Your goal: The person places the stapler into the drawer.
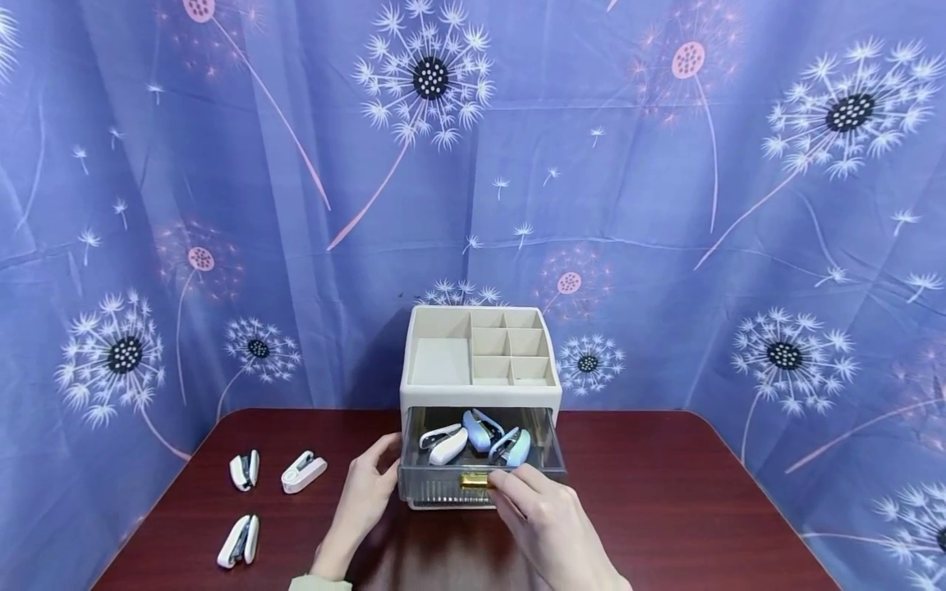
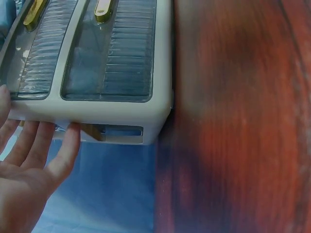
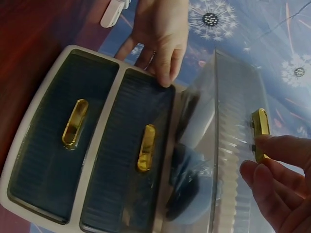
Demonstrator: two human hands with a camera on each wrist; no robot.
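Note:
A cream desk organizer (image 1: 480, 397) with clear drawers stands on the table. Its top drawer (image 1: 436, 484) is pulled out, and inside lie a white stapler (image 1: 449, 447), a blue stapler (image 1: 479, 432) and a light-blue stapler (image 1: 520, 449). My right hand (image 1: 547, 517) pinches the drawer's gold handle (image 3: 262, 128) between thumb and fingers. On the organizer's left side rests my left hand (image 1: 367, 488), its fingers extended along the wall in the left wrist view. Two lower drawers, each with a gold handle (image 3: 146, 148), are closed.
Three white staplers lie on the dark red table (image 1: 665, 509) to the left: one stapler (image 1: 245, 470) at the back, another stapler (image 1: 303, 473) nearer the organizer, a third stapler (image 1: 239, 542) in front. Behind hangs a blue dandelion-print curtain (image 1: 517, 205). The organizer's top has several compartments.

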